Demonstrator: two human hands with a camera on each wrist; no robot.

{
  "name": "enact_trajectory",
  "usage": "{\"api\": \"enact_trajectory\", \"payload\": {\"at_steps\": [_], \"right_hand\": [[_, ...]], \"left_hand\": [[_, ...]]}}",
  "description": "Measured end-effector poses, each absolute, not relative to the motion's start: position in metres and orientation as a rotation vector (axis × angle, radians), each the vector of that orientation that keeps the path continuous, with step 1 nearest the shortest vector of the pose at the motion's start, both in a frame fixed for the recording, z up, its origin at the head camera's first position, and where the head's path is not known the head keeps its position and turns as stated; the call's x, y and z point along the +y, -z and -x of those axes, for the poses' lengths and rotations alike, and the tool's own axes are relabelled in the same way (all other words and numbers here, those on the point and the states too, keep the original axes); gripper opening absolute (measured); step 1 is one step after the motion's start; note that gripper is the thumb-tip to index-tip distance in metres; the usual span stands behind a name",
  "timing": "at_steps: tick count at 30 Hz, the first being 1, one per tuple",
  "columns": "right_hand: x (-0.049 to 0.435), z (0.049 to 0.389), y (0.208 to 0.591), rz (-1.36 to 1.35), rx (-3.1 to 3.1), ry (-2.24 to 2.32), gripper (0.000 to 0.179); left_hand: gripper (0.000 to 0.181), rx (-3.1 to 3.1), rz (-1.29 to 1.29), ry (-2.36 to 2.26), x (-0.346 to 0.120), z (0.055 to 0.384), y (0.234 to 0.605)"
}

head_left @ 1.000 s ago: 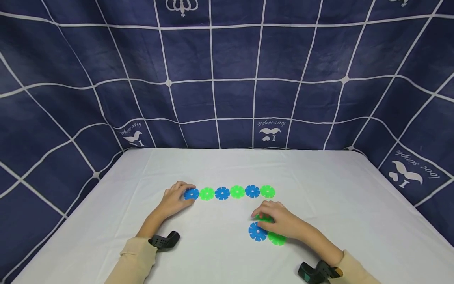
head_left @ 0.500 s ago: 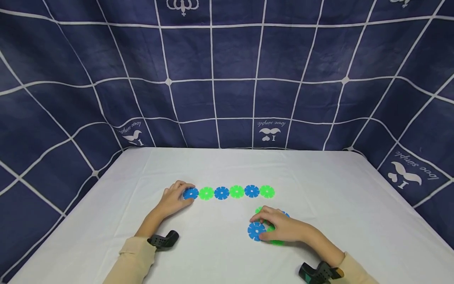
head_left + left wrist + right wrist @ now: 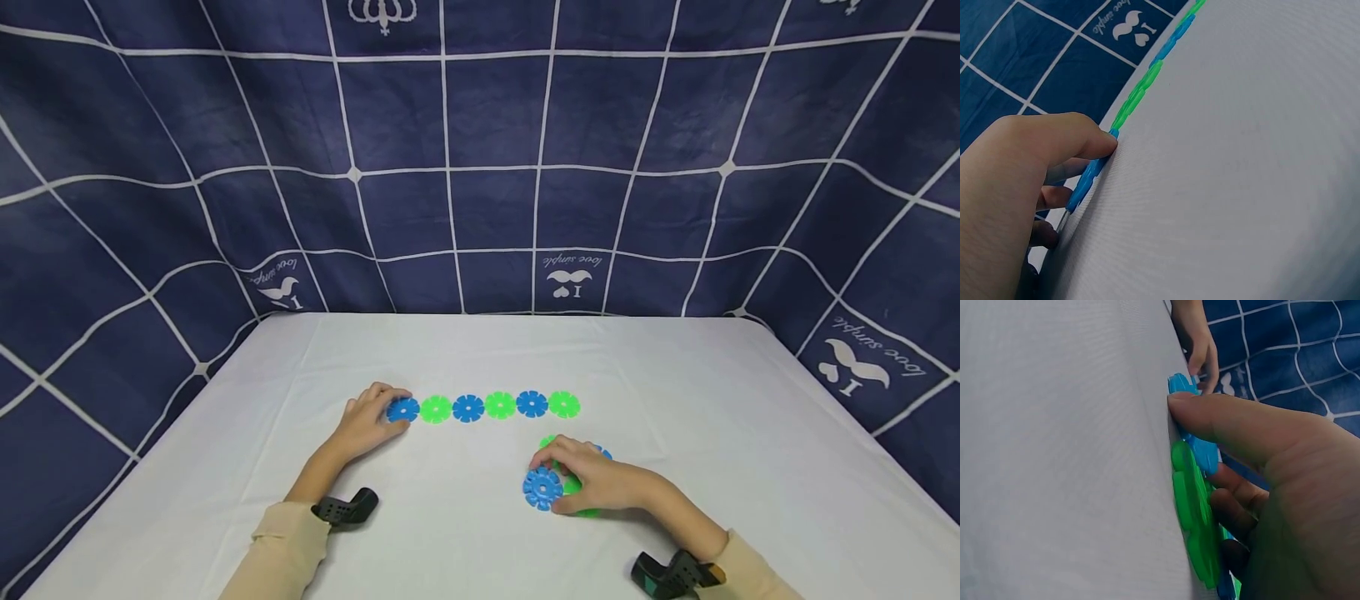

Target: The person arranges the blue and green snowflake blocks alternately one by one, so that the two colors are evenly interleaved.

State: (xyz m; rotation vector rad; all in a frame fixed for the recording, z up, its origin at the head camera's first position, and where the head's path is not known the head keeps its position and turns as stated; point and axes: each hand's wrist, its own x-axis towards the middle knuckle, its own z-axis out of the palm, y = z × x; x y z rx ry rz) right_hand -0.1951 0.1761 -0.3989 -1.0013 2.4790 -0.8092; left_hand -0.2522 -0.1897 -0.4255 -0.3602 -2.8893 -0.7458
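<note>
A row of flat, notched flower-shaped discs in alternating blue and green lies across the table. My left hand has thumb and fingers round the edges of the blue flower disc at the row's left end. In the left wrist view that blue disc sits between thumb and fingers, beside a green disc. To the right and nearer, my right hand holds another blue flower disc by its edge between thumb and fingers. Green discs lie under and beside this hand, partly hidden by it.
The row ends at the right with a green disc. Behind my right hand a blue disc peeks out. The white-covered table meets a navy checked curtain at the back and sides. Both wrists wear black cameras.
My right hand has shifted slightly toward me from the green disc to the blue one, which is now tilted in its fingers. My left hand stays at the row's end.
</note>
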Motion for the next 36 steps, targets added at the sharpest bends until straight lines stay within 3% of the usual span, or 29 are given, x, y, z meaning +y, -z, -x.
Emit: {"api": "enact_trajectory", "payload": {"at_steps": [22, 29, 36], "right_hand": [[0.182, 0.211, 0.395, 0.999, 2.325, 1.165, 0.032], [0.203, 0.228, 0.393, 0.872, 2.434, 1.4, 0.018], [0.224, 0.243, 0.402, 0.624, 2.659, 1.461, 0.027]], "left_hand": [[0.044, -2.893, 0.353, 0.744, -0.189, 0.252, 0.424], [0.044, -2.869, 0.364, 0.751, -0.19, 0.252, 0.426], [0.043, -2.869, 0.372, 0.766, -0.191, 0.253, 0.427]]}}
